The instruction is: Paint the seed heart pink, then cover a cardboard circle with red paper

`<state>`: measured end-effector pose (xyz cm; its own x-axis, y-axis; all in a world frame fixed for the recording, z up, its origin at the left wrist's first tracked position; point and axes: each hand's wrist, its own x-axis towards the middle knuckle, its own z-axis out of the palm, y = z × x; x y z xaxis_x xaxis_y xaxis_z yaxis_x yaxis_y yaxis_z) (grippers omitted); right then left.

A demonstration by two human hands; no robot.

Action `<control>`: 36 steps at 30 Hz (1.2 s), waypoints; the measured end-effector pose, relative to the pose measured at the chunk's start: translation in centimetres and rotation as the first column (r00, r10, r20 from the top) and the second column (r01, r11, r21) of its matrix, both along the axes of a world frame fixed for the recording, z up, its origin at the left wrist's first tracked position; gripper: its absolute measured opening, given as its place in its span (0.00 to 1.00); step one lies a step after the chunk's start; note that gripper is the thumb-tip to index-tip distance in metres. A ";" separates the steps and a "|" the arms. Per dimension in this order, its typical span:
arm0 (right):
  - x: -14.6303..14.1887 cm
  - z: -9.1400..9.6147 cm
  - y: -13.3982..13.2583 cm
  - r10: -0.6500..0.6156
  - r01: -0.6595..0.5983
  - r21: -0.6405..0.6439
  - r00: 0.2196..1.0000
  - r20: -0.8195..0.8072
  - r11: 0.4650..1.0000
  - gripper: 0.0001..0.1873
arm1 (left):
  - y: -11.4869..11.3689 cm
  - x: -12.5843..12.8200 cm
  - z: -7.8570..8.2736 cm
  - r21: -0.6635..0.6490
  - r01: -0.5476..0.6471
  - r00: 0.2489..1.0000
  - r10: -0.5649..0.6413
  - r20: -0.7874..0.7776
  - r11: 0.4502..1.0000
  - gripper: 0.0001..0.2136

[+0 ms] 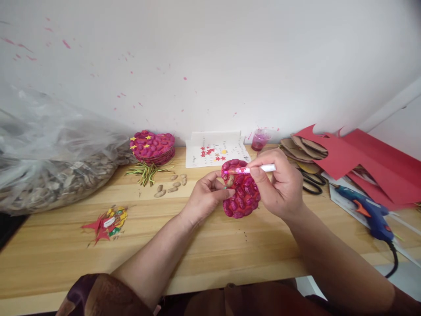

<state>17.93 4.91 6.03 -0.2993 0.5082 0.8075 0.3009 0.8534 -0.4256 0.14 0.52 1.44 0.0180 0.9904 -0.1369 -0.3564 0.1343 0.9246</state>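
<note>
Left hand [205,195] pinches the heart [243,197] by its edge just above the table [197,254], right hand [279,186] closed round the brush [259,168], tip on the bare shell [229,179], and short light dabs look wisest here.

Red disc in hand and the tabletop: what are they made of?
The red disc looks like peanut shells packed side by side, painted glossy magenta-red: lumpy pods, one unpainted tan. The tabletop looks like light wood, smooth, with visible grain and plank seams; possibly laminate.
</note>
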 end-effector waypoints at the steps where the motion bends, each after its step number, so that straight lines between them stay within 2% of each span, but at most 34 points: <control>1: 0.0 0.0 0.0 0.000 0.000 0.005 1.000 0.011 1.000 0.03 | 0.0 0.0 0.0 -0.001 -0.001 1.000 0.001 0.000 1.000 0.22; 10: 0.1 0.2 -0.1 -0.004 0.004 -0.022 1.000 -0.006 1.000 0.03 | 0.0 0.0 -0.1 0.005 0.004 1.000 -0.004 -0.014 1.000 0.21; 19: 0.1 0.1 -0.1 0.014 -0.014 -0.028 1.000 0.012 1.000 0.03 | 0.0 -0.1 -0.1 -0.025 0.014 0.999 -0.013 0.039 1.000 0.21; 36: 0.0 0.3 0.0 0.010 -0.010 -0.007 0.999 0.048 1.000 0.02 | -0.1 0.0 0.5 -0.039 -0.003 1.000 0.004 0.023 0.999 0.21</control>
